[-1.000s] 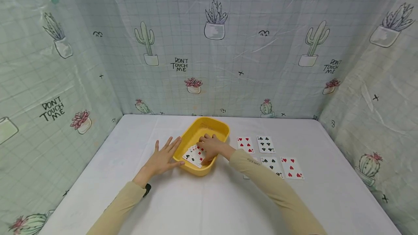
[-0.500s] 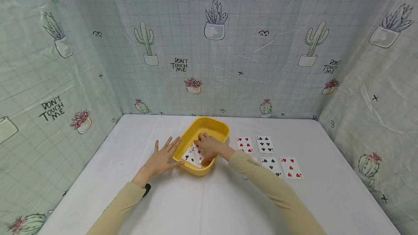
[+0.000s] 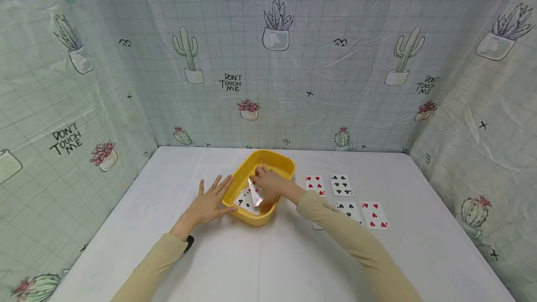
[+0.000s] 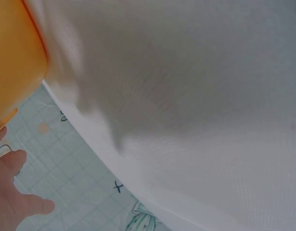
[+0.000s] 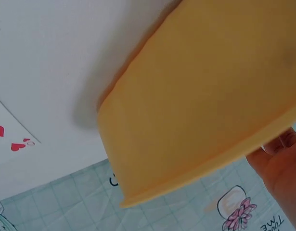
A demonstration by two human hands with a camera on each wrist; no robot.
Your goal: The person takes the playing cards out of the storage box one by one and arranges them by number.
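Observation:
A yellow plastic basin (image 3: 277,158) stands on the white table, with several playing cards (image 3: 244,201) lying face up in its near end. My right hand (image 3: 270,185) reaches into the basin and pinches one red-suited card (image 3: 254,194), which is tilted up off the others. Its suit mark is mostly covered by the fingers. My left hand (image 3: 209,200) rests its spread, straight fingers against the basin's left rim. In the left wrist view a few of those fingers (image 4: 34,204) show below the basin wall. The right wrist view has the hand partly behind the basin's rim.
Right of the basin several cards lie face up in rows, among them a hearts card (image 3: 314,184), a six of clubs (image 3: 341,185), a spades card (image 3: 347,209) and a five of hearts (image 3: 375,216). My right forearm covers part of the front row. Patterned cloth walls enclose the table.
My right hand has drawn the red-suited card apart from the other cards in the basin and lifted its edge. The left hand has stayed in place.

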